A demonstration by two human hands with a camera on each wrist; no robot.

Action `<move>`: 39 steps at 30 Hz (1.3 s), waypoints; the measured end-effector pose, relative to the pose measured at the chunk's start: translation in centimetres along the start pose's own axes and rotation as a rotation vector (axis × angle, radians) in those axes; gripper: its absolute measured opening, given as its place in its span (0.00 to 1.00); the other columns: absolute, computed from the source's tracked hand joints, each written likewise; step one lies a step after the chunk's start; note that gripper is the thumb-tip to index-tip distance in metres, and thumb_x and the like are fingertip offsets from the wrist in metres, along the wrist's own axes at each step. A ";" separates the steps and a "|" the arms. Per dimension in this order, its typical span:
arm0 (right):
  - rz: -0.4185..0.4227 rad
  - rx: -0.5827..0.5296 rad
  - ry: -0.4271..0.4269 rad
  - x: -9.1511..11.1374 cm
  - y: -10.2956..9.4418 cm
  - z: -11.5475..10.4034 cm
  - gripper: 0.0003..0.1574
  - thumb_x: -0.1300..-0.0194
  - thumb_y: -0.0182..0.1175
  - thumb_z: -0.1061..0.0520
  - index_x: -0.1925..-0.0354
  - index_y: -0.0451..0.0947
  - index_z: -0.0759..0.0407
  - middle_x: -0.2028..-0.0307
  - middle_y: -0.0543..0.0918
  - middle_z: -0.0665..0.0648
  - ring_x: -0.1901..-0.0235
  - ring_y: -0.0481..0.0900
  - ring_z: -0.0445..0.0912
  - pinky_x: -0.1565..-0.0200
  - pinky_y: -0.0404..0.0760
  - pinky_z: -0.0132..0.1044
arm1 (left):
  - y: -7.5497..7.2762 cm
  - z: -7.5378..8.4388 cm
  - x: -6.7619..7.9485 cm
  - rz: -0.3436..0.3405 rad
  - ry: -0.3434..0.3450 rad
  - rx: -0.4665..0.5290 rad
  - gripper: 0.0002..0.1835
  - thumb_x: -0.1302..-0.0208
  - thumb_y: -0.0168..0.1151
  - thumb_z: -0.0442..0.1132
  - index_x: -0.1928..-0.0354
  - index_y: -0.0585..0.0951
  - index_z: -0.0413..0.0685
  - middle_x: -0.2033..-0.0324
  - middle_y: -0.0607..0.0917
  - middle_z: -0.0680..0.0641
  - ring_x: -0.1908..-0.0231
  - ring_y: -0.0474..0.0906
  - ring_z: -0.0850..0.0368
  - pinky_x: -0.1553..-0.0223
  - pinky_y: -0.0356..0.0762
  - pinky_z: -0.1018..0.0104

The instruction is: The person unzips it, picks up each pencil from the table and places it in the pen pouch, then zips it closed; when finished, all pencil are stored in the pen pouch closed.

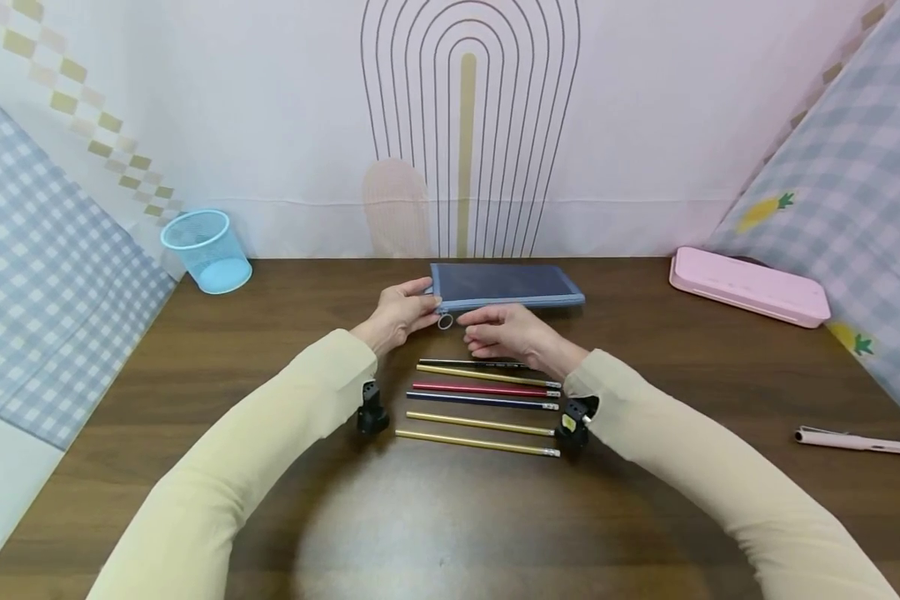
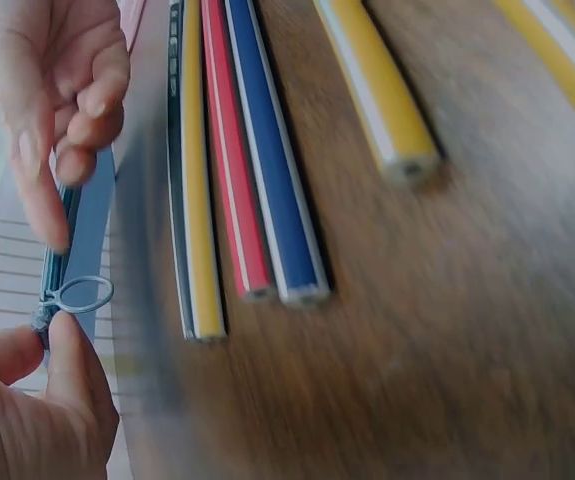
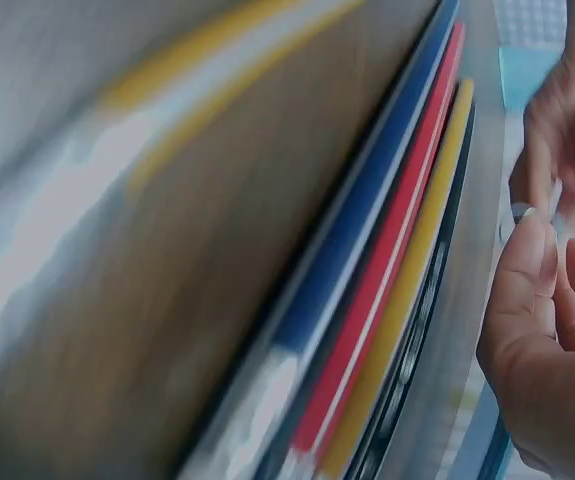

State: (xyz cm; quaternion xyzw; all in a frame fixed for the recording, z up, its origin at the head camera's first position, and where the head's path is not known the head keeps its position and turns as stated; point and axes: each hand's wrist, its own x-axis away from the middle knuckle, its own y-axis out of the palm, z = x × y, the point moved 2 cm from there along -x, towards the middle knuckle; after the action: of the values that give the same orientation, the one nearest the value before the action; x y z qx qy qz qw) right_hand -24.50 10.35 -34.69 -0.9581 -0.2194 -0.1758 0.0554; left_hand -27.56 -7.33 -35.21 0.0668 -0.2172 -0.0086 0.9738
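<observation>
A blue zip pencil pouch (image 1: pixel 502 282) with a dark see-through panel is at the back middle of the table. My left hand (image 1: pixel 399 315) pinches its left corner by the zip end. From that end sticks out a zip pull ring (image 2: pixel 87 294), free of any fingers. My right hand (image 1: pixel 516 335) reaches in from the right, forefinger extended close to the ring and the other fingers loosely bent, holding nothing. Below the hands several pencils lie side by side: a black one (image 1: pixel 457 362), a red one (image 1: pixel 480 389), a blue one (image 1: pixel 480 401) and yellow ones (image 1: pixel 480 423).
A light-blue mesh pencil cup (image 1: pixel 221 271) stands at the back left. Toward the back right lies a pink case (image 1: pixel 750 286), and a pale pink pen (image 1: pixel 862 442) is near the right edge. A patterned cloth (image 1: pixel 292 167) hangs behind the wooden table (image 1: pixel 420 533).
</observation>
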 end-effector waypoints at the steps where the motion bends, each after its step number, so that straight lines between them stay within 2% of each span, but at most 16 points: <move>1: -0.007 0.004 0.008 0.0 0.4 -0.1 0.24 0.31 0.51 0.66 0.38 0.67 0.70 0.64 0.81 0.58 0.72 0.79 0.39 0.63 0.83 0.30 | 0.1 0.0 0.0 0.001 0.001 0.001 0.29 0.37 0.55 0.25 0.34 0.68 0.48 0.44 0.74 0.39 0.70 0.75 0.63 0.72 0.79 0.79; 5: -0.012 0.024 0.011 -0.3 1.2 -0.1 0.24 0.31 0.51 0.66 0.38 0.67 0.67 0.59 0.80 0.64 0.73 0.79 0.39 0.65 0.83 0.30 | 0.5 0.3 0.1 0.005 0.005 0.012 0.28 0.37 0.55 0.25 0.34 0.69 0.47 0.46 0.75 0.40 0.70 0.75 0.63 0.73 0.78 0.80; 10: -0.009 0.074 0.001 -0.6 1.6 0.2 0.24 0.34 0.54 0.68 0.40 0.69 0.68 0.67 0.82 0.58 0.75 0.79 0.39 0.68 0.84 0.31 | 0.9 0.3 0.3 -0.008 0.003 0.006 0.28 0.37 0.55 0.25 0.34 0.69 0.47 0.46 0.75 0.40 0.69 0.75 0.63 0.71 0.79 0.79; 14: 0.033 0.122 -0.028 -0.5 1.7 0.4 0.14 0.37 0.59 0.66 0.52 0.74 0.67 0.74 0.80 0.53 0.78 0.78 0.40 0.71 0.83 0.32 | 1.0 0.1 0.4 -0.015 -0.002 -0.007 0.28 0.36 0.55 0.25 0.34 0.69 0.48 0.44 0.75 0.40 0.67 0.76 0.62 0.67 0.80 0.77; 17: 0.088 0.136 -0.055 -0.4 1.6 0.3 0.05 0.36 0.59 0.64 0.62 0.73 0.64 0.76 0.79 0.53 0.80 0.78 0.40 0.73 0.83 0.32 | 1.1 -0.1 0.6 -0.015 -0.002 -0.016 0.28 0.36 0.55 0.26 0.34 0.69 0.48 0.43 0.75 0.40 0.65 0.76 0.61 0.64 0.81 0.76; 19: 0.129 0.131 -0.069 -0.2 1.4 0.2 0.04 0.35 0.58 0.63 0.65 0.72 0.63 0.76 0.79 0.54 0.81 0.78 0.40 0.74 0.83 0.33 | 1.1 -0.2 0.6 -0.011 0.000 -0.017 0.28 0.36 0.55 0.25 0.34 0.69 0.49 0.43 0.75 0.40 0.65 0.76 0.61 0.65 0.81 0.76; 26: 0.232 0.104 -0.096 0.0 0.0 0.3 0.06 0.34 0.56 0.63 0.63 0.72 0.68 0.76 0.81 0.58 0.81 0.80 0.41 0.73 0.84 0.34 | 1.1 -0.4 0.6 -0.001 0.011 0.003 0.28 0.38 0.55 0.24 0.35 0.70 0.47 0.44 0.76 0.38 0.69 0.77 0.62 0.71 0.80 0.77; 33: 0.317 0.143 -0.145 0.6 -2.1 0.4 0.08 0.34 0.56 0.63 0.61 0.74 0.70 0.72 0.83 0.65 0.80 0.81 0.42 0.71 0.85 0.35 | 0.3 -0.5 0.6 0.015 0.010 0.008 0.29 0.38 0.56 0.24 0.35 0.69 0.48 0.42 0.75 0.39 0.64 0.76 0.61 0.70 0.80 0.78; 39: 0.350 0.173 -0.155 1.3 -4.2 0.5 0.09 0.33 0.56 0.64 0.61 0.73 0.72 0.75 0.82 0.59 0.81 0.81 0.41 0.71 0.84 0.34 | -0.5 -0.8 0.5 0.019 -0.005 0.010 0.30 0.38 0.55 0.23 0.34 0.68 0.48 0.41 0.73 0.40 0.67 0.75 0.63 0.72 0.79 0.79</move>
State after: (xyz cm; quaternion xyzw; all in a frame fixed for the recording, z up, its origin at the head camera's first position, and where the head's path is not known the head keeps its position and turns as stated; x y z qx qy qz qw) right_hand -25.09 14.77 -34.56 -0.9839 -0.0674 -0.0699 0.1502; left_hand -26.76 -7.78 -35.75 0.0694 -0.2203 0.0015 0.9730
